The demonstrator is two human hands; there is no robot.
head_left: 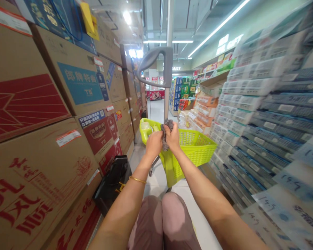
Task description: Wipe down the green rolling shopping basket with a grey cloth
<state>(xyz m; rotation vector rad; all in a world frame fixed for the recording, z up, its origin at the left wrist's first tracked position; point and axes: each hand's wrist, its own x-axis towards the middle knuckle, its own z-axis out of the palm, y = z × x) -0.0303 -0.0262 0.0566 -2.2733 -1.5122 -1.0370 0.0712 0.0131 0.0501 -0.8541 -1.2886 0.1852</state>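
A crumpled grey-brown cloth [166, 144] is bunched between my two hands, in front of a metal pole [167, 104]. My left hand [154, 144] is closed on its left side, with a gold bangle on the wrist. On the other side, my right hand [173, 136] grips the cloth with fingers wrapped round it. Just behind and below the hands is a lime-green plastic basket [198, 154] with perforated walls. A grey looped handle [156, 66] is fixed to the pole above the hands.
Stacked cardboard boxes [41, 166] line the left side. A black bag [113, 182] stands on the floor beside them. Stacks of packaged goods [250, 114] rise on the right. My knees [161, 215] are below, and an aisle runs ahead.
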